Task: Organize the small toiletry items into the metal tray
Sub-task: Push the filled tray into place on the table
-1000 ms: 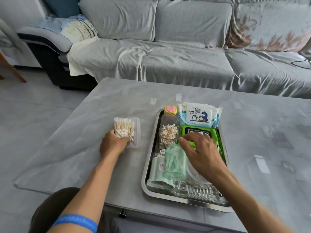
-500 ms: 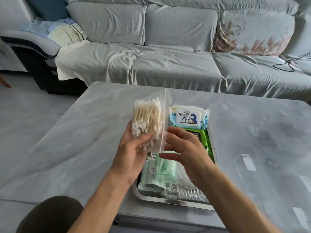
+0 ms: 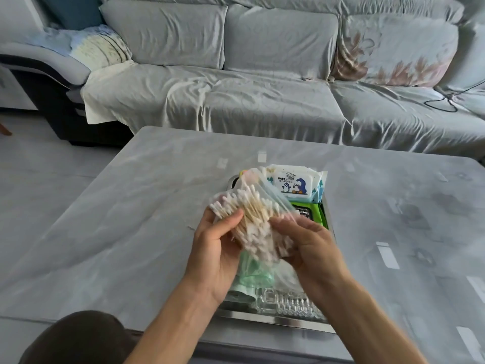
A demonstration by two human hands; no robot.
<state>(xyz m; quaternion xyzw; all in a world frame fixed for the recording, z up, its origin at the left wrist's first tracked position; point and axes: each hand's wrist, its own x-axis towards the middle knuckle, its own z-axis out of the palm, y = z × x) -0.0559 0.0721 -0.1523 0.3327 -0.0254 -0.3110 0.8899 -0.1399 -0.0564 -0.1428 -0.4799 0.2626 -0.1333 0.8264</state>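
Note:
A clear plastic bag of cotton swabs [image 3: 256, 219] is held tilted above the metal tray [image 3: 275, 320], which sits near the table's front edge. My left hand [image 3: 217, 256] grips the bag's left side and my right hand [image 3: 304, 245] grips its right side. Inside the tray, at its far end, lies a blue wet-wipes pack with penguins [image 3: 294, 183], with a green box [image 3: 316, 214] just behind my right hand. A pale green cup [image 3: 253, 271] and a clear ribbed glass piece [image 3: 288, 302] lie at the near end. My hands and the bag hide the tray's middle.
The grey marble-look table [image 3: 131, 219] stretches wide on both sides of the tray. A grey covered sofa [image 3: 262, 95] stands behind it, with a black cable [image 3: 446, 101] on its right seat. My knee [image 3: 78, 337] shows at the lower left.
My left hand picked the swab bag off the table and carried it over the tray. My right hand left the tray and took the bag's other side; the bag has tilted from upright.

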